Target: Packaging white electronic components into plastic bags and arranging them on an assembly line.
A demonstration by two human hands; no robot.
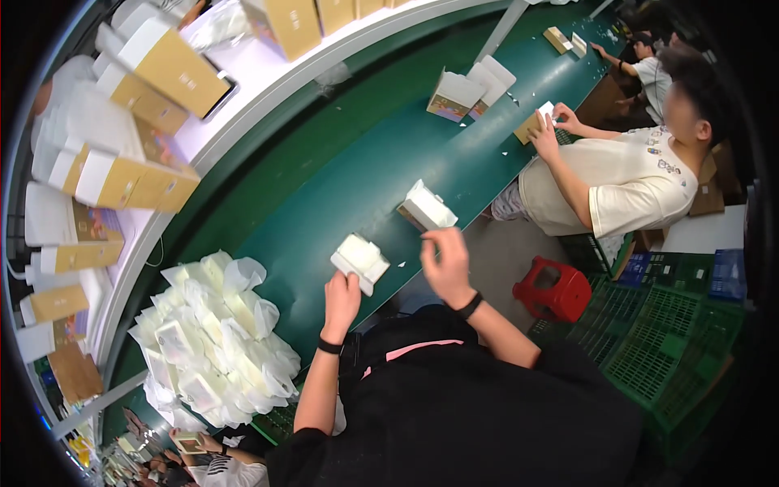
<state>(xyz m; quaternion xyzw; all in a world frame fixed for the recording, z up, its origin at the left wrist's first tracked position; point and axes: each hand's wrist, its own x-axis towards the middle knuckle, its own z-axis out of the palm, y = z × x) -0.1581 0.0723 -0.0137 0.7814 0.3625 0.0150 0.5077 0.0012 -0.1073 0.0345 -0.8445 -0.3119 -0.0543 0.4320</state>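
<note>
My left hand [342, 305] grips the near edge of a small white box [357, 253] with its flap sticking out, on the green work surface. Its contents are too bright to make out. My right hand [448, 264] hovers over the surface's front edge with fingers bent and apart, and nothing shows in it. Just beyond the right fingertips stands an open carton [428, 206], white inside with a tan side. To the left of my left hand lies a large heap of white items in translucent plastic bags [219, 337].
A white shelf [235, 93] carries tan and white cartons [134, 178] on the left. Further along the green conveyor [324, 191] are open printed boxes [454, 93]. A co-worker [617, 174] handles a box at right, near a red stool [553, 290] and green crates [653, 333].
</note>
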